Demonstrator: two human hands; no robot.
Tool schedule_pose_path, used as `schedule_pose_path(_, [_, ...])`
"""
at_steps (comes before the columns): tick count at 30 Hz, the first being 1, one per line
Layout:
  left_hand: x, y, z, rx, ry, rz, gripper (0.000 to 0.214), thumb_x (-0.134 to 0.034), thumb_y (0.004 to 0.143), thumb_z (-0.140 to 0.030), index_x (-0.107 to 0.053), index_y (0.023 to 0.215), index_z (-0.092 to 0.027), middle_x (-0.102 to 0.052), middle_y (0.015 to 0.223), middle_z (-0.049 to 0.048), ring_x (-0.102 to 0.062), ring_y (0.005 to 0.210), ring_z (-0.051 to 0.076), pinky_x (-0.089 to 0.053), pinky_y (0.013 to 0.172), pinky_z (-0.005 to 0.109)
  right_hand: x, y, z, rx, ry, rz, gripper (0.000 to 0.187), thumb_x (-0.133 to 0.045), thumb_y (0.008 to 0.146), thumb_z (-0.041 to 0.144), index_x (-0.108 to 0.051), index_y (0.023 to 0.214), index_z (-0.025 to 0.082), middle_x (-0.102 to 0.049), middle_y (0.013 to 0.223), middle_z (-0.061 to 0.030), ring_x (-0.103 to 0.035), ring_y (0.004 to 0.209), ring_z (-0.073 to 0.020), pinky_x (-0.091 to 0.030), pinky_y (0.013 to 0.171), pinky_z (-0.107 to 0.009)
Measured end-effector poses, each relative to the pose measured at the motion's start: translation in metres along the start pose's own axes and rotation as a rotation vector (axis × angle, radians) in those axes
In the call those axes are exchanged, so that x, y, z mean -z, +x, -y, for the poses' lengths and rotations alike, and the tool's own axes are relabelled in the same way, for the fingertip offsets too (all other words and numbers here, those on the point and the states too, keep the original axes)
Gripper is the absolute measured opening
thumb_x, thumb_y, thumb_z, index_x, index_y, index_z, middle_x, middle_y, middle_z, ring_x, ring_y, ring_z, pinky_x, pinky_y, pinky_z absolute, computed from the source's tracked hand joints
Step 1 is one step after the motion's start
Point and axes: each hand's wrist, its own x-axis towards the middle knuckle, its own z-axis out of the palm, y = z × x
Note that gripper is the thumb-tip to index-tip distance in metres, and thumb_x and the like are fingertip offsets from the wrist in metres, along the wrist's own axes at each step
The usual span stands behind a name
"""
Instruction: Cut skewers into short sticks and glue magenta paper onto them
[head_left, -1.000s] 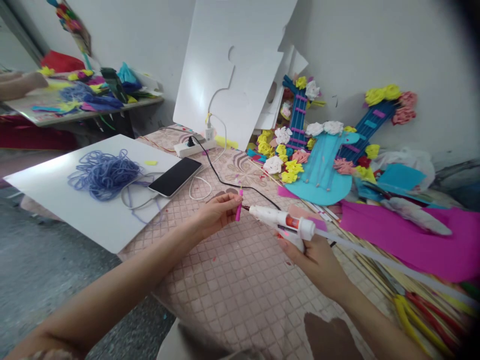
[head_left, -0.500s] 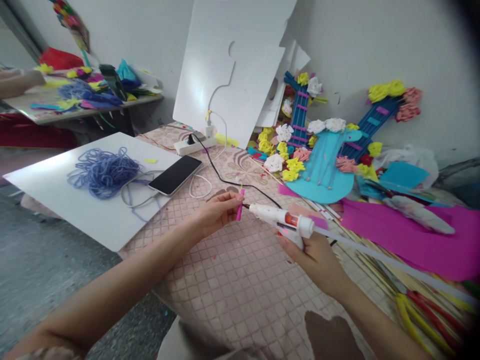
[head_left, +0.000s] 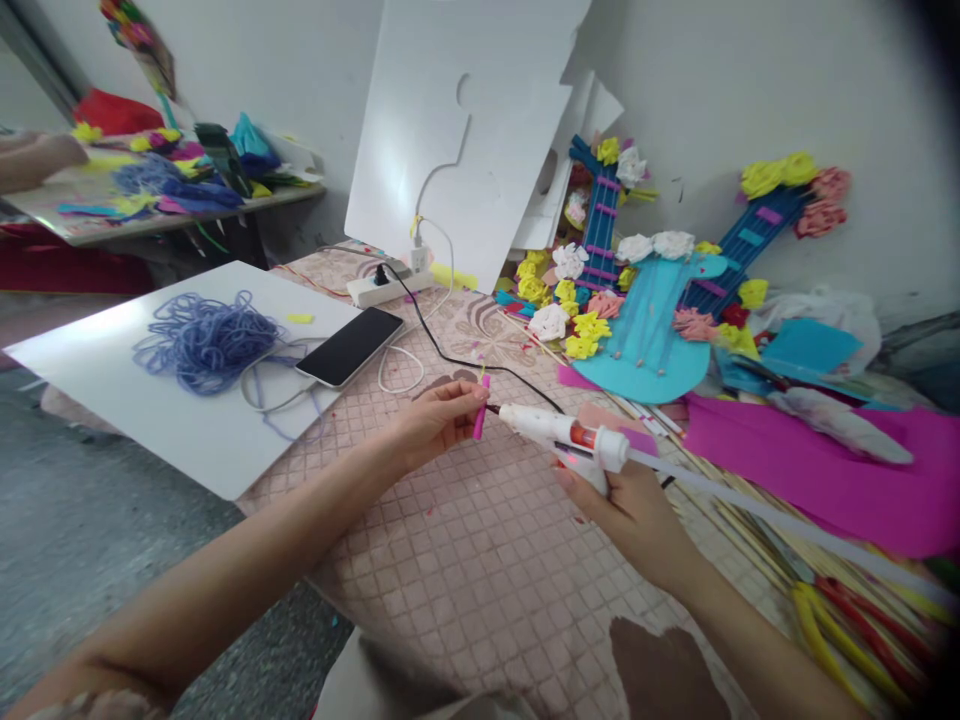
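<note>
Between the thumb and fingers of my left hand is a small magenta strip, held upright above the table. My right hand wraps round the handle of a white glue gun. Its dark nozzle points left and reaches the strip, or comes very close to it; contact is too small to tell. A long translucent glue stick sticks out of the gun's back end. Close behind both hands, a black cord runs across the patterned tablecloth.
On the left, a white board bears tangled blue yarn and a phone. Behind it stands a power strip. Paper-flower guitar shapes, magenta sheets, sticks and scissors crowd the right. Another person's hand shows far left.
Both hands stay almost still, with the strip and glue gun in the same places. The view has shifted very slightly.
</note>
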Motion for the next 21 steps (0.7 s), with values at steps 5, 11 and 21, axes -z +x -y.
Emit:
schedule_pose_path(5, [-0.0004,-0.0010,-0.0001,-0.002,0.008,0.011,0.023,-0.080,0.067,-0.026,-0.062,0.074,-0.013,-0.061,0.070,-0.0018,-0.052,0.055,0.004,-0.040,0.053,0.017,-0.0001,-0.0014,-0.0004,-0.013,-0.012,0.025,0.033,-0.043,0.090,0.045,-0.051,0.068,0.021,-0.047,0.051,0.0026,-0.045,0.049,-0.0142,-0.034,0.047,-0.027])
schedule_pose_path(11, [-0.0009,-0.0009,-0.0003,-0.008,0.004,0.004,0.027,-0.082,0.064,-0.028,-0.061,0.073,-0.013,-0.059,0.067,-0.0024,-0.052,0.055,0.005,-0.041,0.053,0.017,0.0010,-0.0057,0.0003,-0.040,-0.014,0.076,0.031,-0.043,0.090,0.046,-0.054,0.079,0.020,-0.048,0.055,0.0028,-0.047,0.051,-0.0142,-0.035,0.049,-0.027])
schedule_pose_path(21, [-0.0014,-0.0018,-0.0010,-0.020,0.006,0.015,0.028,-0.081,0.066,-0.027,-0.057,0.072,-0.013,-0.056,0.065,-0.0035,-0.052,0.055,0.005,-0.042,0.054,0.017,0.0024,-0.0076,0.0030,0.018,0.004,0.103,0.027,-0.043,0.092,0.041,-0.057,0.101,0.020,-0.061,0.084,-0.0037,-0.056,0.076,-0.0191,-0.046,0.066,-0.031])
